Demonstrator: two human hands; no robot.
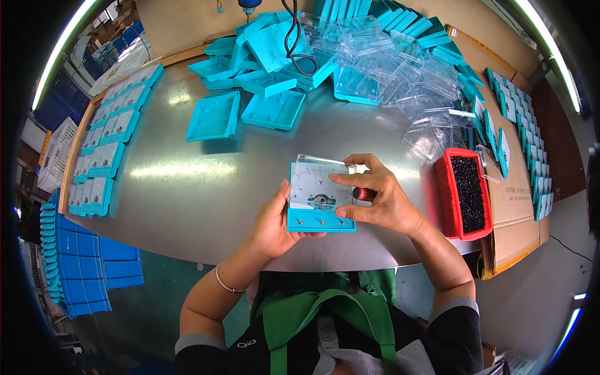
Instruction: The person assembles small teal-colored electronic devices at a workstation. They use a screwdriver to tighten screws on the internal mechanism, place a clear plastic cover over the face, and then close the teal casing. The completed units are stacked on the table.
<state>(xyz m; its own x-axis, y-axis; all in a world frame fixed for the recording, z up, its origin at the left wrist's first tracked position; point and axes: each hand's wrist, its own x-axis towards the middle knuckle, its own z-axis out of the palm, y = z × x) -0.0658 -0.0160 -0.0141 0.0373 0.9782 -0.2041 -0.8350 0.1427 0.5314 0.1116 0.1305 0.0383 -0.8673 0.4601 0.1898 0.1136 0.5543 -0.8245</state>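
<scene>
Just then my left hand (272, 219) gripped a turquoise, rectangular plastic meter base with a white dial (322, 223) above the near side of the shiny metal table (169, 231). My right hand (389, 194) had thumb and fingers closed about a clear, box-shaped plastic cover (306, 177) over the dial, with a red-and-black cylindrical handle (364, 194) tucked in it.

Beyond, heaped turquoise plastic cases (269, 81) and clear plastic covers (400, 69) crowded the far side, a dark looping cable (291, 37) hanging in front. To my right stood a red plastic bin (445, 200) of small black pieces (467, 194).

My right fingers hid part of the dial; I couldn't tell whether the cover sat fully down. The top edge cut off a blue-and-black tool (249, 4).
</scene>
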